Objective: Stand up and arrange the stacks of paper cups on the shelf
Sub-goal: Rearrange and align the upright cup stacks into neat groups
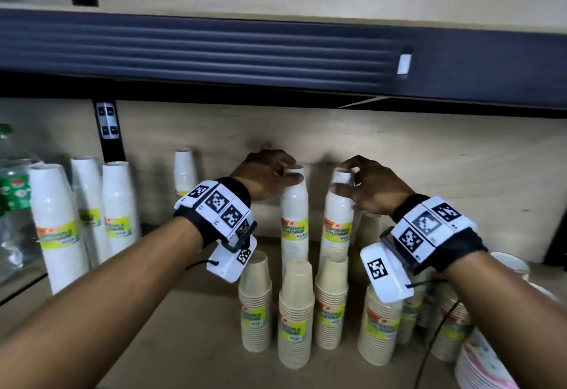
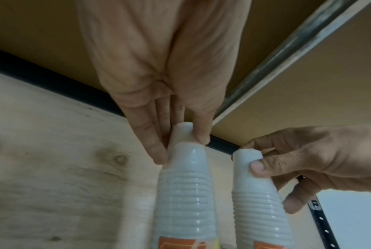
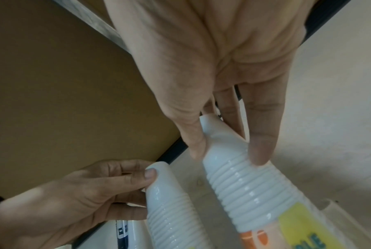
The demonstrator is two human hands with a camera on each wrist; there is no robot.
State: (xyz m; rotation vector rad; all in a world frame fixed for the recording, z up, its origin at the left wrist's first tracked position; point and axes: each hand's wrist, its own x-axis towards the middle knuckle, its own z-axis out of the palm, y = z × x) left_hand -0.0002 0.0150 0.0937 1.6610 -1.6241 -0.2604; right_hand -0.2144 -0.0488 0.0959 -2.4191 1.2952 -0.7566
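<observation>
Behind the beige cup stacks (image 1: 296,312), each hand pinches one white stack's top, left hand (image 1: 267,174) and right hand (image 1: 372,187), probably to keep both tall stacks upright on the shelf (image 1: 190,321).

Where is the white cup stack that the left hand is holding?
In the head view, mid-shelf against the back panel: the left hand grips its top, beside the stack in the right hand.

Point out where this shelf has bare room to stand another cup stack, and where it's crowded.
Bare shelf board lies front-left, between the white stacks at the left and the beige stacks. A smaller gap sits at the back, beside the short white stack. Crowded: centre to right, where the left hand and right hand hold two tall white stacks behind the beige ones.
</observation>
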